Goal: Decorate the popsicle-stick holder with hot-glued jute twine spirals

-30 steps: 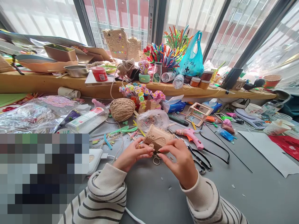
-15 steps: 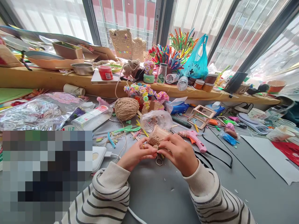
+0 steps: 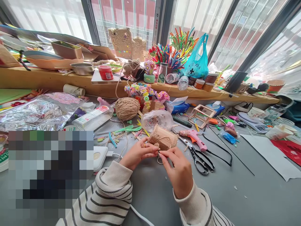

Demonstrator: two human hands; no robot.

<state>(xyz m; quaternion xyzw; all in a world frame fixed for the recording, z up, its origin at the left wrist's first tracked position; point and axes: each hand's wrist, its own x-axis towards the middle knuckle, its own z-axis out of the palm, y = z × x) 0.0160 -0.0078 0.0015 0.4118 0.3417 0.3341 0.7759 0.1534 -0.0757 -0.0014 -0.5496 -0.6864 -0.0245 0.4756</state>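
Both hands low on the grey table (image 3: 258, 194), pinching at the near edge of the twine-wrapped roll (image 3: 163, 139): left hand (image 3: 137, 153) closed on its end, right hand (image 3: 178, 171) closed on the twine by a small metal ring (image 3: 159, 161). Best kept taut, roll steadied. Just right, scissors (image 3: 198, 158) and pink glue gun (image 3: 193, 137); beyond, plastic bag (image 3: 158, 118), twine ball (image 3: 127, 108), cluttered shelf (image 3: 47, 82)

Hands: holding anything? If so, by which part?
Both hands, left and right, pinch the near lower edge of a small twine-wrapped cylinder, around a tiny twine knot. The knot itself is too small to make out.
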